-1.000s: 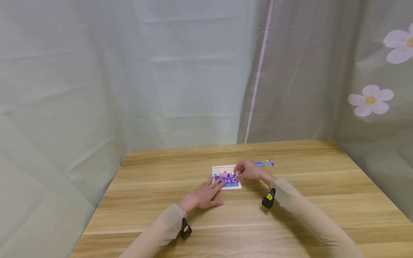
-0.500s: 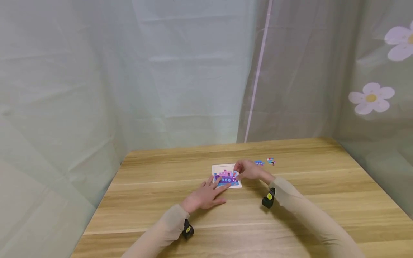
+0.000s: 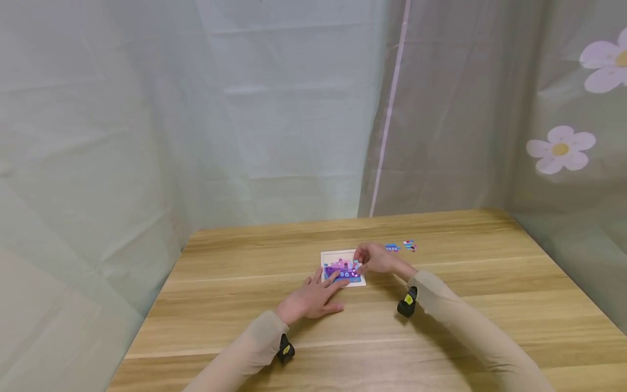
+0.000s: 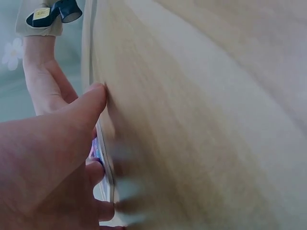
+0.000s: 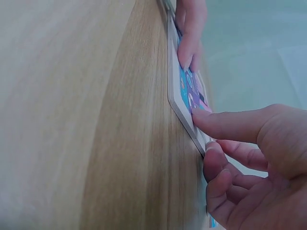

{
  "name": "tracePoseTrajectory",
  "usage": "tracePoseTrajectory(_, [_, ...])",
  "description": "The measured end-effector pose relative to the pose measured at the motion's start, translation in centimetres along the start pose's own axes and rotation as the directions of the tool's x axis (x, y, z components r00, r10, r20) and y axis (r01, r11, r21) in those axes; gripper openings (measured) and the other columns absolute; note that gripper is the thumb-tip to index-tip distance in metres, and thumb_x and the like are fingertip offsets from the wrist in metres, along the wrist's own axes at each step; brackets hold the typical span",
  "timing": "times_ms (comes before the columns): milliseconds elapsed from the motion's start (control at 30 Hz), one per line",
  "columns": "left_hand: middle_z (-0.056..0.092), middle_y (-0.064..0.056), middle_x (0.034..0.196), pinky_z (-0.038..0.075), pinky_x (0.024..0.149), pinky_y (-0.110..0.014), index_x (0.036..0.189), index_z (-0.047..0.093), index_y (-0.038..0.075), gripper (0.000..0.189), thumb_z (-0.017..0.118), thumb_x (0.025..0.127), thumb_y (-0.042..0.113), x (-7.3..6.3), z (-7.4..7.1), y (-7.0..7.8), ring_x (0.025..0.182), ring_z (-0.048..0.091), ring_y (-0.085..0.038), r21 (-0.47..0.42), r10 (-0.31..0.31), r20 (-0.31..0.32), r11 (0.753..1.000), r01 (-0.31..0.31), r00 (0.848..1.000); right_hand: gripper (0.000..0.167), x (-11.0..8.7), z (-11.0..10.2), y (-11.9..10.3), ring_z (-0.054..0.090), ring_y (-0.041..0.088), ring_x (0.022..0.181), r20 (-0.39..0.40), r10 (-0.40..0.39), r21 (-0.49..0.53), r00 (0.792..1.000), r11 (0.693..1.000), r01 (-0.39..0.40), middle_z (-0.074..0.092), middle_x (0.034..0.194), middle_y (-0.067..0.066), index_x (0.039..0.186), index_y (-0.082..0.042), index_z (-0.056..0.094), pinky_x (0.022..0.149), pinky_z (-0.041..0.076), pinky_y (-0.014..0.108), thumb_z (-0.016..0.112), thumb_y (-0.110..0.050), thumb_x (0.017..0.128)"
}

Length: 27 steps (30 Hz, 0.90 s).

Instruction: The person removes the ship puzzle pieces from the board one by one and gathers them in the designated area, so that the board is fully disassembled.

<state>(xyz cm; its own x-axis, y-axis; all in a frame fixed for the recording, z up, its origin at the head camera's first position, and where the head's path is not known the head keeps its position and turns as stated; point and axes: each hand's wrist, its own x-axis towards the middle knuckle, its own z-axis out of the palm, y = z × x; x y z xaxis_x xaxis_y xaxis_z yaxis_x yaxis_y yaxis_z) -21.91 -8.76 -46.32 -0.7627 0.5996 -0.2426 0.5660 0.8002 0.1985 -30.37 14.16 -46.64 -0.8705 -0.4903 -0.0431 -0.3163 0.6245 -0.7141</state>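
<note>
A white-framed jigsaw puzzle board [image 3: 338, 253] with a purple and pink ship picture lies flat on the wooden table. Across its lower left rests my left hand [image 3: 313, 299], fingers spread and straight, thumb out on the tabletop. In the left wrist view the board's edge shows beyond that hand's fingers [image 4: 95, 172]. My right hand [image 3: 379, 258] is at the board's right side with curled fingers. Its thumb and index finger pinch a small blue and red puzzle piece [image 3: 356, 264] over the ship's right end. The right wrist view shows the right thumb [image 5: 230, 125] right at the picture's surface.
Loose puzzle pieces lie past the right hand: a blue one [image 3: 392, 247] and several small colourful bits [image 3: 410, 245]. The wooden table [image 3: 235, 261] reaches back to a pale curtain [image 3: 289, 136]. Each wrist wears a black camera [image 3: 407, 302].
My left hand has slid slightly to the right over the board. The right hand stays at the board's right side, with the red and blue piece shifting only slightly under its fingertips.
</note>
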Motion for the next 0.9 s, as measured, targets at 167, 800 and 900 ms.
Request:
tracePoseTrajectory(167, [0.023, -0.005, 0.161, 0.029, 0.113, -0.06, 0.153, 0.025, 0.031, 0.065, 0.044, 0.097, 0.056, 0.21, 0.04, 0.08, 0.146, 0.017, -0.046, 0.034, -0.006, -0.007, 0.999, 0.006, 1.0, 0.026, 0.08, 0.03, 0.06, 0.056, 0.013, 0.074, -0.006, -0.01, 0.015, 1.0, 1.0, 0.01, 0.062, 0.082, 0.003, 0.092, -0.004, 0.063, 0.07, 0.048, 0.025, 0.08, -0.005, 0.074])
tracePoseTrajectory(800, [0.019, -0.005, 0.162, 0.031, 0.112, -0.06, 0.152, 0.023, 0.043, 0.059, 0.04, 0.097, 0.058, 0.46, 0.08, 0.36, 0.145, 0.019, -0.049, 0.124, -0.008, 0.006, 0.992, 0.007, 1.0, 0.007, 0.03, -0.02, 0.22, 0.054, 0.011, 0.066, -0.054, -0.01, 0.074, 0.999, 0.997, 0.014, 0.066, 0.081, 0.007, 0.093, -0.001, 0.067, 0.057, 0.044, 0.023, 0.062, -0.004, 0.091])
tracePoseTrajectory(900, [0.018, -0.005, 0.163, 0.03, 0.112, -0.061, 0.152, 0.022, 0.044, 0.059, 0.04, 0.097, 0.058, 0.49, 0.13, 0.44, 0.145, 0.018, -0.049, 0.11, -0.011, 0.013, 0.994, 0.01, 1.0, 0.009, -0.01, 0.04, 0.3, 0.052, 0.009, 0.06, -0.052, 0.027, 0.103, 0.998, 0.994, -0.021, 0.065, 0.077, 0.005, 0.094, -0.001, 0.068, 0.054, 0.042, 0.021, 0.061, -0.005, 0.091])
